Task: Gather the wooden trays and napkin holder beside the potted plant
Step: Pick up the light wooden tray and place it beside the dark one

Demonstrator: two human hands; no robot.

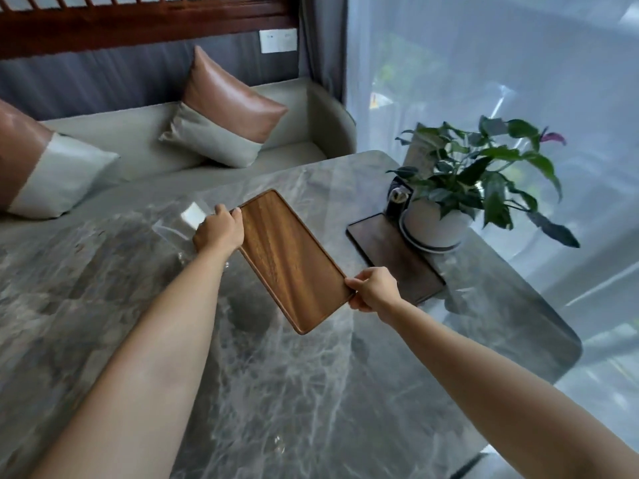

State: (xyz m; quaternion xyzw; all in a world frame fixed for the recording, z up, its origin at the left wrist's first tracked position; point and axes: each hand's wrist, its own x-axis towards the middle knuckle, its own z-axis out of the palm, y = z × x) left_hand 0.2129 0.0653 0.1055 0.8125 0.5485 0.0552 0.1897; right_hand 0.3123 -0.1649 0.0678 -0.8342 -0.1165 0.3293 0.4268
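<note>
I hold a light brown wooden tray tilted above the marble table. My left hand grips its far left edge and my right hand grips its near right corner. A second, darker wooden tray lies flat on the table, just left of the potted plant in its white pot. A small black holder stands behind the dark tray, against the pot. What it contains is unclear.
A clear acrylic stand with a white card sits on the table behind my left hand. A sofa with two cushions runs along the far side. Sheer curtains hang at the right, past the table's rounded edge.
</note>
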